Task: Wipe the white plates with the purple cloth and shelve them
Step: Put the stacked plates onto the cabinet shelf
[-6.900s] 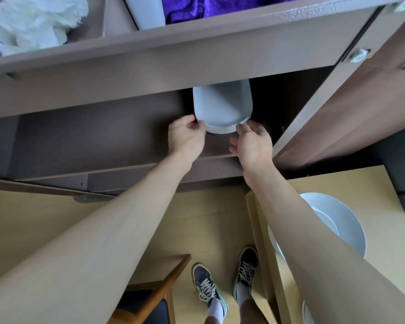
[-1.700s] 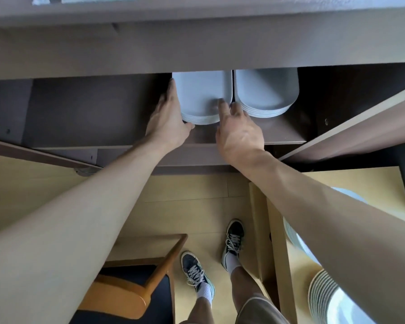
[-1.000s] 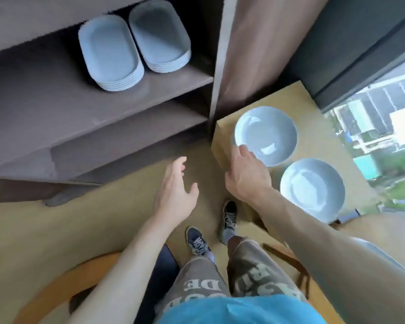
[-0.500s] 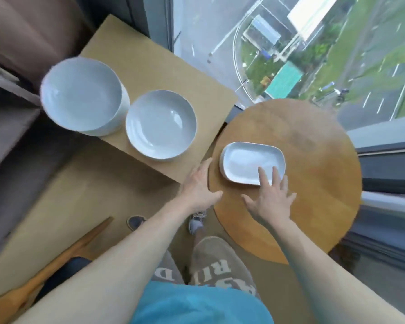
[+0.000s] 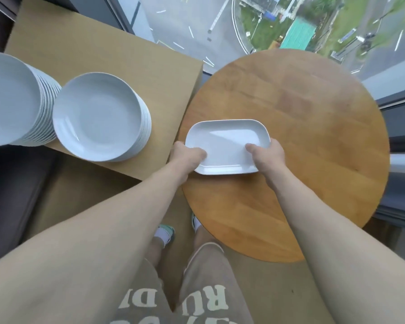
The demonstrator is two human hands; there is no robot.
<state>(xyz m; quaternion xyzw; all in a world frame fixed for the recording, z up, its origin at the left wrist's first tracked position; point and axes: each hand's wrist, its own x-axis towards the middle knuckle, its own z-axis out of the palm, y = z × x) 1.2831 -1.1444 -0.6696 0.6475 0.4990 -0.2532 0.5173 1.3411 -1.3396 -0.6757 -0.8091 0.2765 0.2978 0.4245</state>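
— Gripping both short ends now, are they? Half a second ago the hands were only reaching, fingers spread above it.

— Yes. Going left to right: two stacks of round white plates sit on the rectangular side table [image 5: 117, 54], the taller stack [image 5: 12, 101] at its left edge, the lower stack [image 5: 98, 116] beside it at the near edge. They are untouched.

— And then the hands?

— The left hand [image 5: 185, 157] has its thumb curled over the left rim of the rectangular white plate [image 5: 227, 146], fingers hidden beneath. The right hand [image 5: 265, 157] mirrors it on the right end, thumb on top. Neither palm is open any more; both pinch the plate.

— Where is the plate itself?

— Near the left edge of the round wooden table [image 5: 302, 136], close to where it meets the side table. I cannot tell whether it is lifted or resting on the wood.

— What does that mean for the job?

— A second or so back the view was on the cupboard shelf with two piles of these dishes already in place. Now the person has turned to the last one on the round table, so I judge this is a fresh pick-up. The purple cloth is not in sight, so wiping comes before shelving.
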